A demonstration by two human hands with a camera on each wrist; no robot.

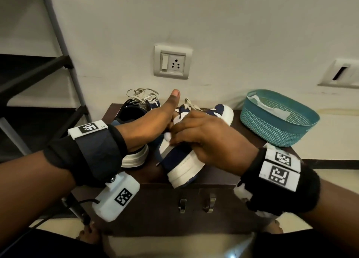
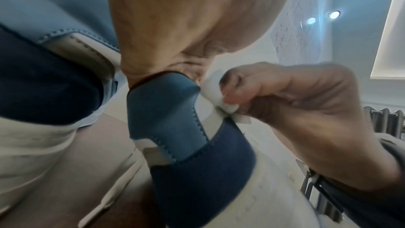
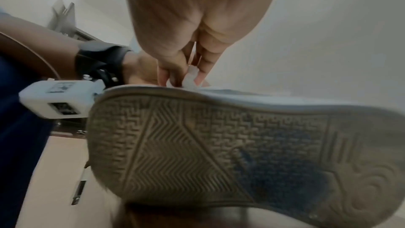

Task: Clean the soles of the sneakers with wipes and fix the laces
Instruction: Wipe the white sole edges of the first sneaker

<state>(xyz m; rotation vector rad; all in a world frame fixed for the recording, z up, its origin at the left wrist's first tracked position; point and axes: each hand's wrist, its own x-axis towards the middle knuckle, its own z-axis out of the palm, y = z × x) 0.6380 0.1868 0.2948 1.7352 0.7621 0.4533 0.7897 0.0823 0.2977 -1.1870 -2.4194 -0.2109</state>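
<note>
Right hand (image 1: 206,141) pinches wipe (image 2: 215,93) against tilted sneaker (image 1: 180,160) at cabinet (image 1: 213,182) front edge. Left hand (image 1: 149,125) steadies it, thumb up, fingers hidden. 2nd sneaker (image 1: 134,112) partly blocked.

Both forearms reach forward, each wrist wrapped in a black band. Left hand (image 1: 153,120): thumb raised straight, fingers hidden from the head view, holding the sneaker (image 1: 182,160). Right hand (image 1: 206,139): knuckles up, fingers curled, fingertips (image 2: 232,100) pinching a white wipe (image 2: 219,96) against the shoe.
</note>
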